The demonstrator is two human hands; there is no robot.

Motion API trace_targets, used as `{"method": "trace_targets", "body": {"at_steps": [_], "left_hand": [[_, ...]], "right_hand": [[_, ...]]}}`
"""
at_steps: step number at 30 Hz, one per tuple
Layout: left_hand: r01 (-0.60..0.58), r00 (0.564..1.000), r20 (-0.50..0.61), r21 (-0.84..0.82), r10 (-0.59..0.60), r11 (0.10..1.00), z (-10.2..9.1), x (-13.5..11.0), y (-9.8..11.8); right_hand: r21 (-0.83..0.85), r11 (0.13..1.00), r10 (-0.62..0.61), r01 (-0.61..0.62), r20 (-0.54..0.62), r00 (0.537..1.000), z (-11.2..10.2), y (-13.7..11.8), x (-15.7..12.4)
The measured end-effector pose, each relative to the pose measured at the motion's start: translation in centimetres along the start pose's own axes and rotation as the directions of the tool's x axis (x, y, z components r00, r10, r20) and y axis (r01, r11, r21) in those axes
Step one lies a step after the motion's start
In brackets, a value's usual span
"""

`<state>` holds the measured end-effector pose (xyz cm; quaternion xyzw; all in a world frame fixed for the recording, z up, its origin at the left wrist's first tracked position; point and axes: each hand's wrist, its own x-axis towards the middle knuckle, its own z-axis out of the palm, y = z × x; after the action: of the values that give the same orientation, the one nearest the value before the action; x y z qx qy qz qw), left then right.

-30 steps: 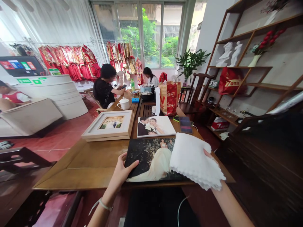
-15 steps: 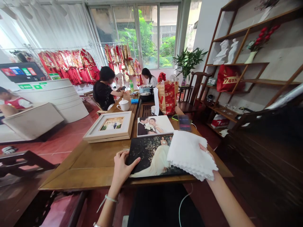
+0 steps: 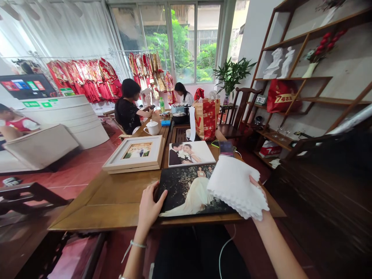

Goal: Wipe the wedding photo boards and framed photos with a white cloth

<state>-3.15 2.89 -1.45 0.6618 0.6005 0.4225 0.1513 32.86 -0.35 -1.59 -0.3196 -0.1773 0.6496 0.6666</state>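
Observation:
A dark wedding photo board (image 3: 188,190) lies flat at the near edge of the long wooden table (image 3: 116,201). My left hand (image 3: 149,207) grips its near left corner, thumb on top. My right hand (image 3: 258,193) is closed on a white scalloped cloth (image 3: 236,186), which rests over the board's right part. A second wedding print (image 3: 188,153) lies just behind the board. A white framed photo (image 3: 135,152) sits to the left of that print.
A phone (image 3: 226,148), a red paper bag (image 3: 207,118), a white teapot (image 3: 152,127) and a pot stand farther along the table. Two people sit at its far end. Wooden shelves (image 3: 290,81) line the right wall, a dark chair (image 3: 23,195) stands at left.
My right hand has slid the white cloth slightly across the board's right side. My left hand has shifted a little on the near left corner. The view has tilted slightly.

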Motion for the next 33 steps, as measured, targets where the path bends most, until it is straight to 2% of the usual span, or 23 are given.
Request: {"method": "trace_targets", "body": {"at_steps": [2, 6, 12, 15, 18, 21, 24, 26, 29, 31, 33], "left_hand": [[0.001, 1.000, 0.015, -0.005, -0.001, 1.000, -0.1, 0.0, 0.1], [0.008, 1.000, 0.028, 0.007, -0.008, 1.000, -0.2, -0.1, 0.3], [0.019, 1.000, 0.013, -0.017, -0.019, 1.000, 0.0, -0.2, -0.1], [-0.007, 0.998, 0.055, 0.015, 0.006, 1.000, 0.0, -0.2, -0.1], [-0.046, 0.995, 0.089, 0.021, 0.044, 0.999, -0.2, -0.1, 0.0], [-0.059, 0.987, 0.150, -0.026, 0.062, 0.998, -0.2, 0.0, 0.1], [-0.057, 0.975, 0.206, -0.107, 0.078, 0.993, -0.2, 0.2, 0.2], [-0.076, 0.969, 0.222, -0.162, 0.112, 0.984, 0.0, 0.4, 0.4], [-0.131, 0.963, 0.210, -0.186, 0.170, 0.974, 0.3, 0.5, 1.2], [-0.173, 0.963, 0.178, -0.161, 0.201, 0.972, 0.3, 0.6, 1.8], [-0.224, 0.949, 0.191, -0.148, 0.250, 0.963, 0.1, 0.6, 2.3]], "right_hand": [[-0.023, 1.000, -0.021, 0.020, -0.031, 0.999, 0.0, 0.1, 0.0], [-0.110, 0.986, -0.139, 0.129, -0.090, 0.986, -0.1, 0.3, 0.1], [-0.223, 0.933, -0.304, 0.283, -0.068, 0.950, -0.2, 0.6, -0.2], [-0.248, 0.925, -0.312, 0.288, -0.065, 0.948, -0.4, 0.8, -0.7], [-0.204, 0.940, -0.313, 0.275, -0.184, 0.932, -0.4, 0.8, -1.0], [-0.191, 0.908, -0.415, 0.372, -0.298, 0.860, -0.1, -0.2, -1.5], [-0.223, 0.823, -0.567, 0.522, -0.371, 0.735, 0.6, -1.9, -2.6], [-0.241, 0.789, -0.610, 0.566, -0.427, 0.668, 0.9, -2.9, -3.9], [-0.280, 0.772, -0.627, 0.571, -0.478, 0.614, 1.0, -3.5, -5.8], [-0.325, 0.749, -0.658, 0.577, -0.464, 0.593, 0.8, -3.4, -6.8], [-0.379, 0.712, -0.701, 0.591, -0.432, 0.568, 0.7, -3.2, -7.2]]}}
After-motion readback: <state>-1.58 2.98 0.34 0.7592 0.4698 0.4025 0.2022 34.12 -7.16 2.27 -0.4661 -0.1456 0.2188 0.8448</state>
